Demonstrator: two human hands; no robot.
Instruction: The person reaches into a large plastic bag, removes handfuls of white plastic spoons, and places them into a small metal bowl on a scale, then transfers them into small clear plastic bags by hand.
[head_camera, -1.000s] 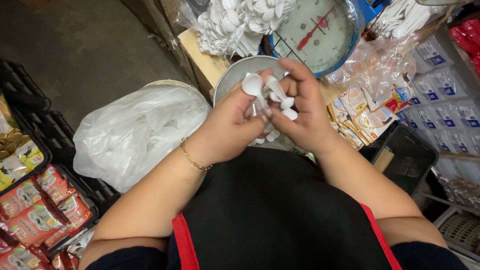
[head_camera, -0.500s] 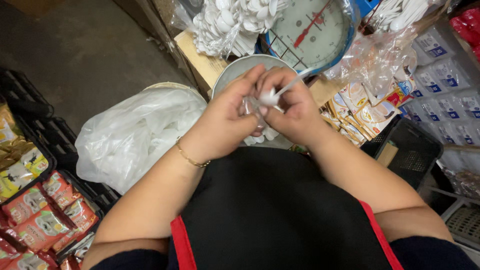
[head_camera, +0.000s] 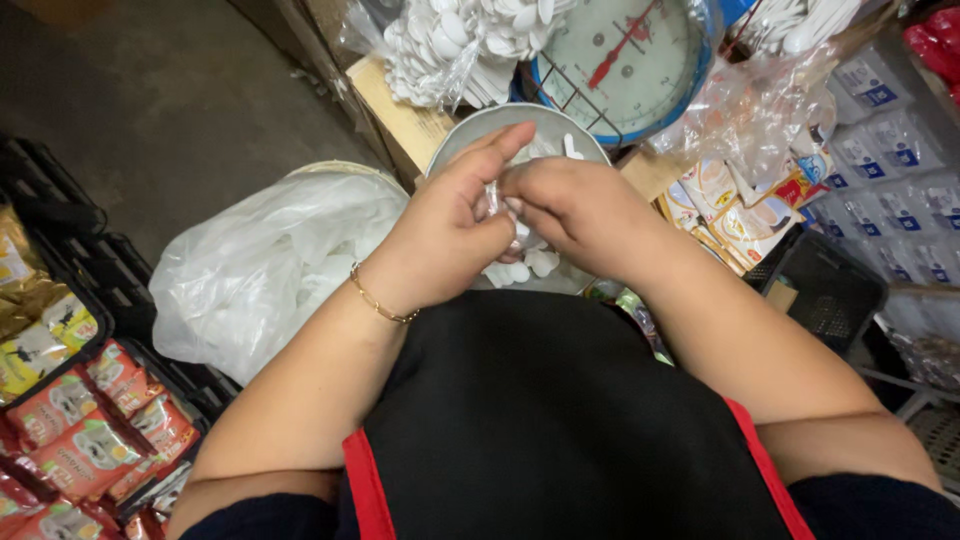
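Far left: red snack packets (head_camera: 75, 430) in a black crate (head_camera: 60, 215), then a big white plastic bag (head_camera: 270, 265) on the floor. Centre: left hand (head_camera: 450, 225) w/ gold bracelet (head_camera: 380, 300), fingers curled, pinching a small bunch of white plastic spoons (head_camera: 497, 200) against the right hand (head_camera: 580, 210), also closed on the bunch. Both held over a metal bowl (head_camera: 470, 140) w/ more loose spoons (head_camera: 520, 268). Behind: a dial scale (head_camera: 625, 55); far right, clear-wrapped packs (head_camera: 890, 150)
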